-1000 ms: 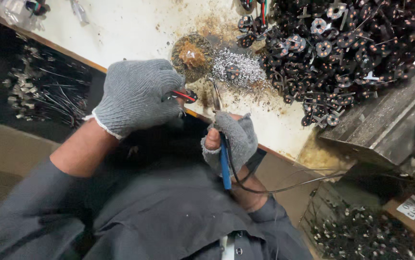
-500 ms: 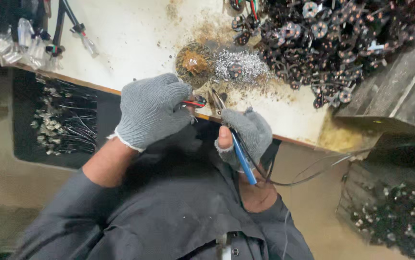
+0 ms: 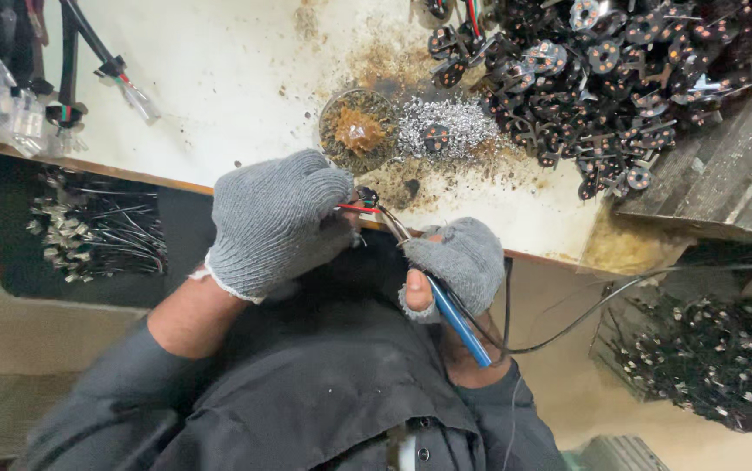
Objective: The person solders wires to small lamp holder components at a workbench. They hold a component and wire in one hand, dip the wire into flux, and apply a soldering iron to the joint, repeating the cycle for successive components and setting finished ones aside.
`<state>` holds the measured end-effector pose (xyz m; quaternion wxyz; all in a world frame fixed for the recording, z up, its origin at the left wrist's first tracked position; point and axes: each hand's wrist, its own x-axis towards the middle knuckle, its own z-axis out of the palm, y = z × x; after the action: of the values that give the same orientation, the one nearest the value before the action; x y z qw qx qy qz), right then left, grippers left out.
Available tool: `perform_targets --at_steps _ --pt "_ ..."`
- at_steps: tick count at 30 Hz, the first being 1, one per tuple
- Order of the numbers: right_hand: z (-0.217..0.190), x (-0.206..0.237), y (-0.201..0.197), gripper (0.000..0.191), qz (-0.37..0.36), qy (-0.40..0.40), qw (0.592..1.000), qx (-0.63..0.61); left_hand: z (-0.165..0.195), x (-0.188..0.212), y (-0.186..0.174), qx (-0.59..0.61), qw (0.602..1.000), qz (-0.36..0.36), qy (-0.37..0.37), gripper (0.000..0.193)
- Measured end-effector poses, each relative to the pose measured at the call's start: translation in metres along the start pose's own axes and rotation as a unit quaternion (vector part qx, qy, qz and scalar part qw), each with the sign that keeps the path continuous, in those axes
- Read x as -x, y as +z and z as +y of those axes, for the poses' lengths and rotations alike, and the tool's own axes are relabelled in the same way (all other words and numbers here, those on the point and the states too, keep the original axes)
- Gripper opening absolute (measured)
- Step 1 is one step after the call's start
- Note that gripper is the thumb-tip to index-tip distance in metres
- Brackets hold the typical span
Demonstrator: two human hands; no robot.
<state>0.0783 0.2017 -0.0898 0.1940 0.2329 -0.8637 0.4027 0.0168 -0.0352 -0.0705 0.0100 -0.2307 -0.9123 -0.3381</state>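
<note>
**Iron on the wires at the bench edge**

I'm looking straight down at both gloved hands, close together over the near edge of the bench (image 3: 219, 78). My left hand (image 3: 273, 220) is curled shut, fingers pinching a thin bundle of wires (image 3: 352, 208), red among them, that sticks out toward the right. My right hand (image 3: 459, 262) is wrapped tight round the blue handle of a soldering iron (image 3: 454, 316), thumb bare where the glove is cut. The iron's metal tip (image 3: 392, 223) slants up and left, and it meets the wire ends just beside a small dark part (image 3: 366, 195); whether tip and wire actually touch, I cannot tell. The iron's black cord (image 3: 585, 314) loops away to the right.

Just beyond the hands on the bench sits a round tin (image 3: 357, 131) of brown paste, with a silvery heap of scraps (image 3: 446, 129) right beside it. A big pile of small round dark boards (image 3: 603, 78) fills the far right. Below the bench on the left lies a dark tray (image 3: 97, 231) of wired pieces.
</note>
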Motion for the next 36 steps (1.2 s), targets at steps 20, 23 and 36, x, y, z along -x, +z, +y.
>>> perform_targets --at_steps 20,23,36 --pt "0.008 -0.012 -0.007 0.020 -0.114 -0.021 0.993 0.029 -0.003 -0.008 0.001 -0.003 1.000 -0.024 -0.006 0.029" --pt "0.008 -0.011 -0.005 0.018 -0.108 -0.033 0.993 0.031 -0.002 -0.008 -0.001 0.008 1.000 -0.022 0.001 0.032" --pt "0.008 -0.005 -0.002 0.019 -0.063 -0.017 0.998 -0.003 -0.005 -0.004 0.003 0.004 1.000 -0.011 0.003 0.031"
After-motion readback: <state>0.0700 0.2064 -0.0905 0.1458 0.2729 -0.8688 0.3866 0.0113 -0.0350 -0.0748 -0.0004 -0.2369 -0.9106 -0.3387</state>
